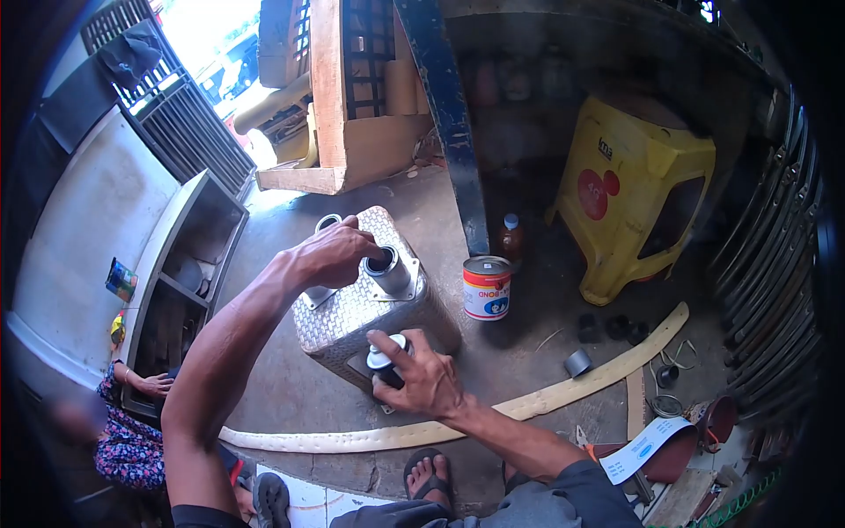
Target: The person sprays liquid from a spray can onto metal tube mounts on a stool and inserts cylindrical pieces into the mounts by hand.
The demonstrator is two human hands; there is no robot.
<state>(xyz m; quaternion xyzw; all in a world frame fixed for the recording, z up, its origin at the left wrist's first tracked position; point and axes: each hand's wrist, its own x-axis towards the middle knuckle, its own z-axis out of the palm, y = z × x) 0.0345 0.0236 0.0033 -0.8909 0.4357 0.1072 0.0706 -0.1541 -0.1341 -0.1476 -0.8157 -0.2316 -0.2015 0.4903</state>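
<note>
Metal box (352, 330): silver, boxy, rounded corners, woven-look embossed top, two short round tubes on flanged plates. Stands on grey, stained concrete floor (400, 198), in front of the person. Left hand (330, 253) partly curled over the top, fingertips at the mouth of the nearer tube (387, 271); cannot tell if they grip anything inside. Right hand (421, 378) closed round a dark can with white top (387, 352), index finger over the top, close to box side. Long pale perforated strip (528, 407) curves across floor. Yellow plastic stool (629, 189) right, wooden frame (339, 132) behind, white cabinet (167, 238) left, another person's floral sleeve (112, 385) beside it. Red-and-white tin (486, 289) near box, print upside down, "BOND" readable. Stool has red round print and small dark lettering, unclear. White paper (647, 451) has blue oval logo; text too small.
</note>
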